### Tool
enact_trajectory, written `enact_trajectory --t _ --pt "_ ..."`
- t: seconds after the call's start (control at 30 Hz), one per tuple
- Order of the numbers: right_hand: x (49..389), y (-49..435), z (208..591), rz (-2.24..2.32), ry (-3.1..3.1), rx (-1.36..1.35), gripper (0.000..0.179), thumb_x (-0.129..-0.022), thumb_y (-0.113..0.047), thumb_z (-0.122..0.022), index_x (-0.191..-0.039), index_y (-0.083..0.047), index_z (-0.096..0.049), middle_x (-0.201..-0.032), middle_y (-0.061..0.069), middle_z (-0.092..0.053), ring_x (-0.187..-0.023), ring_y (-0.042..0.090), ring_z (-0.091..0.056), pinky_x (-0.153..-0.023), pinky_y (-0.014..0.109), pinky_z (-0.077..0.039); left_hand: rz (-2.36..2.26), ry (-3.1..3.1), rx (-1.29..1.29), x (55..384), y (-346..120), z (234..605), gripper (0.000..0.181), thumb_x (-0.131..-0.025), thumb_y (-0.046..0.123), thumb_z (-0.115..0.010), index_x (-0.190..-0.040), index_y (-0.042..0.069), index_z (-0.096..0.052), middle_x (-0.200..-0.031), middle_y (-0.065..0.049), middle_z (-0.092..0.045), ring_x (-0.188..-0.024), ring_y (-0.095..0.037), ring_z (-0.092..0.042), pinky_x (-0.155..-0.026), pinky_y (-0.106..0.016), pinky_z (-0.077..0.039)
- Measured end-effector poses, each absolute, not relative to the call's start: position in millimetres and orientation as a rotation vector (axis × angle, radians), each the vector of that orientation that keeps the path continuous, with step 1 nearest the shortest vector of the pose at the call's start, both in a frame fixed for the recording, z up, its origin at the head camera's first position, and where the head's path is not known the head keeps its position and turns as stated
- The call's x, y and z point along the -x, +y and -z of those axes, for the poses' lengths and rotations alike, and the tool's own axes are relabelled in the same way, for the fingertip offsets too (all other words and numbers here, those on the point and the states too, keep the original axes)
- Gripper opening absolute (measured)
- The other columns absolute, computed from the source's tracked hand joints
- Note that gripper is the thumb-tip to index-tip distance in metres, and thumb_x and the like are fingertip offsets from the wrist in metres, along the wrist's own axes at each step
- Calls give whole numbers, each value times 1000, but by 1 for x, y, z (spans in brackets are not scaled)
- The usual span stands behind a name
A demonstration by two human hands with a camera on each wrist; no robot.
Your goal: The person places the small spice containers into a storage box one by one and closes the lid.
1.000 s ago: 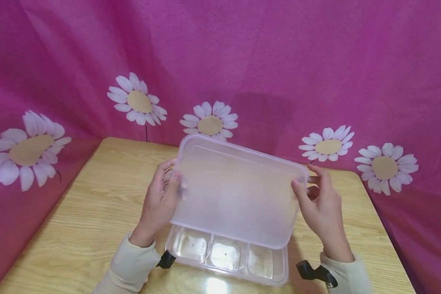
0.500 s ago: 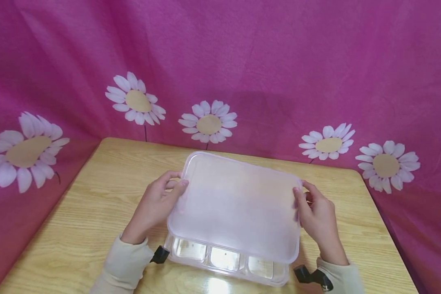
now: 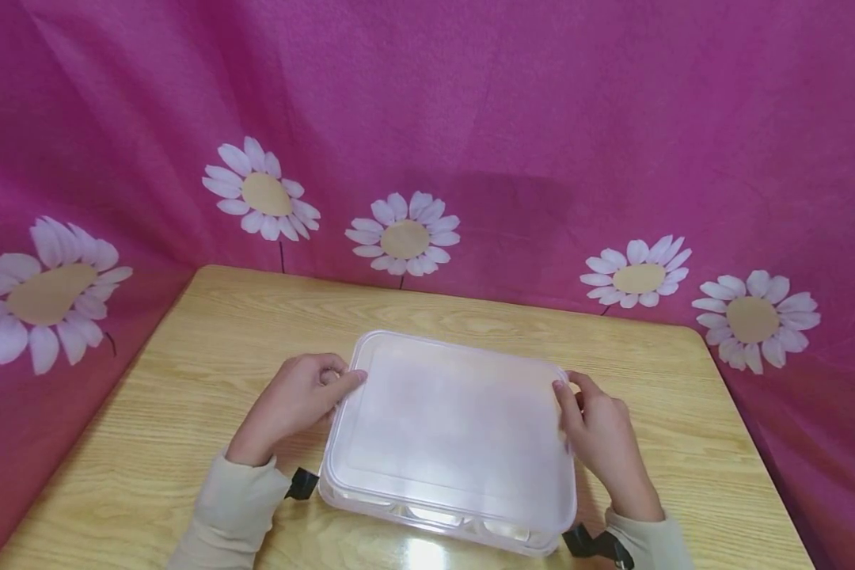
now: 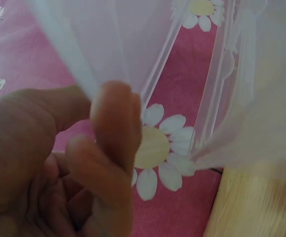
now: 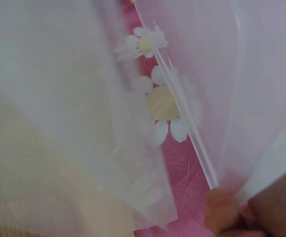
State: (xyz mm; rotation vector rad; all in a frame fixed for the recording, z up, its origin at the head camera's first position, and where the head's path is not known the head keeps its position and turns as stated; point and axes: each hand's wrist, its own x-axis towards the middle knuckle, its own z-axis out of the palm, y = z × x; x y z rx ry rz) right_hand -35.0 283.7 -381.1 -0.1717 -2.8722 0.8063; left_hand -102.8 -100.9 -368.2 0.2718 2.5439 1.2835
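A frosted, pale pink plastic lid (image 3: 456, 427) lies over a clear compartment box (image 3: 438, 518) on the table, overlapping most of it in the head view. My left hand (image 3: 302, 396) pinches the lid's left edge, thumb on top and fingers underneath. At the right edge, my right hand (image 3: 598, 419) holds the lid the same way. In the left wrist view the lid (image 4: 118, 44) slants above the box wall (image 4: 227, 84), with a gap between them. The right wrist view also shows that gap, between the lid (image 5: 202, 74) and the box (image 5: 64, 128).
The box stands on a light wooden table (image 3: 207, 356) with rounded back corners. Pink cloth (image 3: 513, 95) printed with white daisies hangs behind and at both sides. Black straps (image 3: 302, 483) with small cameras sit at both cuffs.
Both hands have lowered the lid toward me and down over the box. It lies flatter now, and only a narrow front strip of the compartments still shows.
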Motion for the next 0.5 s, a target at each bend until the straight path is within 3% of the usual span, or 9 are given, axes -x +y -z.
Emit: enact_trajectory --t 0.27,0.5 --pt "32 281 391 -736 -2957 202 48 -109 -33 -51 -135 7 -58 -67 4 -57 -53 12 -48 -49 25 -38 -1124 2549 -416 105 -106 375 31 -98 38 -69 -82 12 -65 -53 4 -53 -50 -12 -52 -62 -27 -45" --pt "31 278 396 -694 -2995 242 45 -108 -29 -51 -134 8 -57 -66 5 -56 -52 13 -46 -47 25 -36 -1108 2490 -439 110 -108 384 29 -99 36 -68 -83 12 -63 -54 4 -53 -50 -13 -55 -65 -28 -47"
